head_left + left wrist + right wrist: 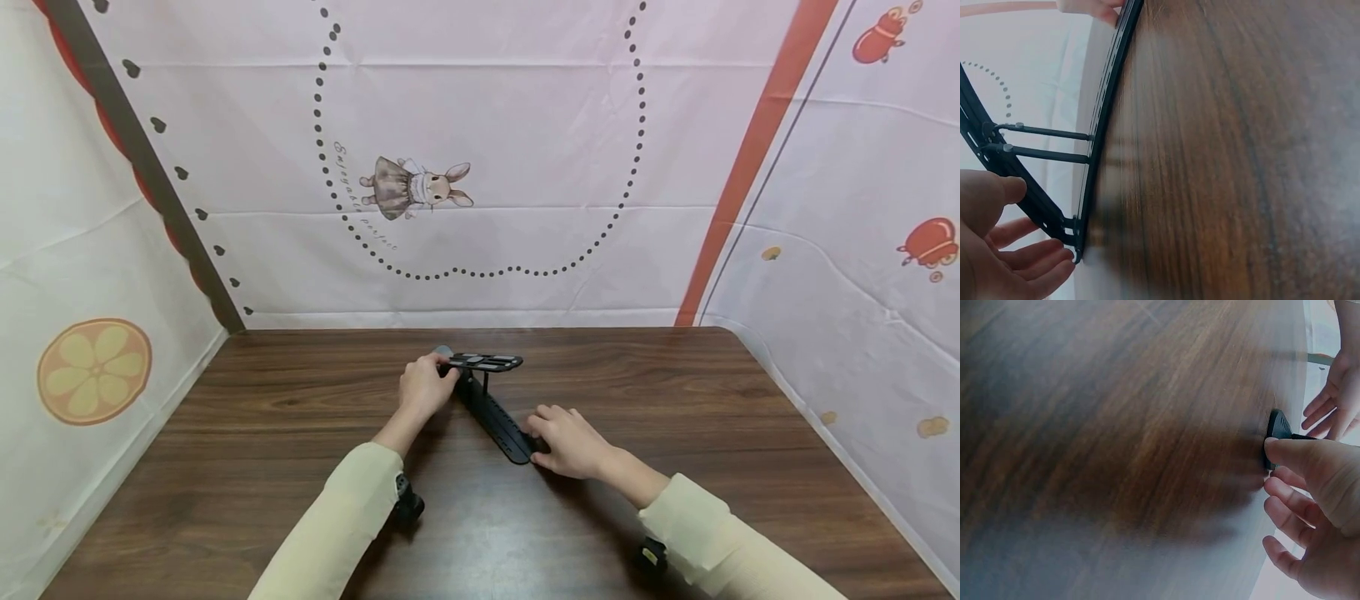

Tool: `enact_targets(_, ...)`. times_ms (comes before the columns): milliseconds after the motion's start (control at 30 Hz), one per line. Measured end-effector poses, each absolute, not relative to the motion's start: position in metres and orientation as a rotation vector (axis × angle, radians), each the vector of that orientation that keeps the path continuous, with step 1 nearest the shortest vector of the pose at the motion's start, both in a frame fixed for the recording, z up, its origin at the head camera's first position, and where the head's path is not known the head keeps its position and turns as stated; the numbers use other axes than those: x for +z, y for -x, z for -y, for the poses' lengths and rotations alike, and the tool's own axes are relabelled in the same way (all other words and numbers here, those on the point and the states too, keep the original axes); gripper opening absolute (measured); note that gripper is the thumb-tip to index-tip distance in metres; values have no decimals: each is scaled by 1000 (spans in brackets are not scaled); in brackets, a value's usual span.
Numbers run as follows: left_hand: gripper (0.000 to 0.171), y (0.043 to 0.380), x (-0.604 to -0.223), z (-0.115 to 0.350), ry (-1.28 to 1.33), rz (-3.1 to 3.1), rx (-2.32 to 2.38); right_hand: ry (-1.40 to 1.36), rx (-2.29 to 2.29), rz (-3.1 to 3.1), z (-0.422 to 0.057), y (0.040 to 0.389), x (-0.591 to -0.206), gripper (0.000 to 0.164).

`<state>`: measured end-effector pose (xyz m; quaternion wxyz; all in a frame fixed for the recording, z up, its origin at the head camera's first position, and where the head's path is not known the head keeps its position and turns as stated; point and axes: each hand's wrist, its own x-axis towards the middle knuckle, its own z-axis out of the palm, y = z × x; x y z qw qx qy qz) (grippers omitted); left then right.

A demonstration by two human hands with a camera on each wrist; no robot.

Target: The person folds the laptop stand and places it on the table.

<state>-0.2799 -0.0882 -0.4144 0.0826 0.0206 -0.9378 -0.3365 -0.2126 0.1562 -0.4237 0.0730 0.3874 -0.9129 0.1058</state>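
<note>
A black folding stand [491,417] lies slantwise on the table, its long slotted base flat against the wood. A slotted upper panel [487,362] is raised at an angle over the far end of the base, and two thin struts [1054,155] join the two parts in the left wrist view. My left hand [426,387] holds the far, hinged end, with the thumb at the panel and fingertips by the hinge. At the near, rounded end, my right hand [570,442] pinches the base between thumb [1291,452] and index finger. The other right fingers are loosely bent.
The dark wood-grain table [300,500] is bounded by a patterned cloth backdrop [525,167] at the back and on both sides. Small black devices are strapped at both wrists, below the pale sleeves [337,508].
</note>
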Motion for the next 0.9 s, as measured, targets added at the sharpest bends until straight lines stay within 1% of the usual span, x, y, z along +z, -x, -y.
enact_targets(167,33,283,-415,87,-3,2793,-1043,-1178,298,2741,-156,212,-423,25)
enact_targets(367,35,287,-418,87,43,2786,-1081,-1189,276,2732,-155,212,-422,26)
enact_targets(533,35,291,-421,86,85,2775,-1119,-1196,261,2720,-156,214,-424,30)
enact_targets(767,34,294,-420,83,122,2773,-1166,-1228,280,2715,-156,218,-425,42)
enact_targets(900,33,297,-421,81,135,2770,-1166,-1256,311,2720,-156,219,-426,41)
